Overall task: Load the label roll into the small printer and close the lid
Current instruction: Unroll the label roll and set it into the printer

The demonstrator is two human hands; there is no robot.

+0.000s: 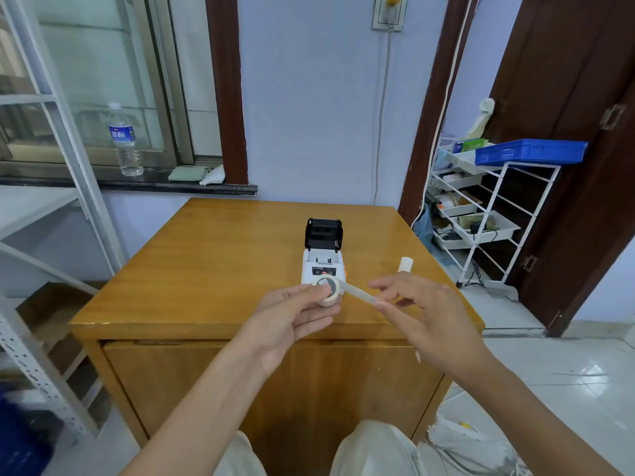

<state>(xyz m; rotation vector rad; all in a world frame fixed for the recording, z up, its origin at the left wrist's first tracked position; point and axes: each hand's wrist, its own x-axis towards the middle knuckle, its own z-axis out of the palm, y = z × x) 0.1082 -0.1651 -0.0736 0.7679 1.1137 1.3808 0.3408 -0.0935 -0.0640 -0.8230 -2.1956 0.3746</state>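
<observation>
Both hands worked near the table's (206, 269) near edge: left hand (292, 317) gripped the label roll (328, 290), right fingers (385, 304) pinched its pulled strip (359, 294); keeping that tail straight seemed wise before dropping it into the open-lidded printer (322, 266) just beyond

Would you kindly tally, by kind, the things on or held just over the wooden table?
Printers: 1, the small printer, lid open
Label rolls: 1, the label roll, in the hands
White tubes: 1, the white tube
Total: 3

Head camera looks forward and down, close over the wooden table (220, 255).
</observation>
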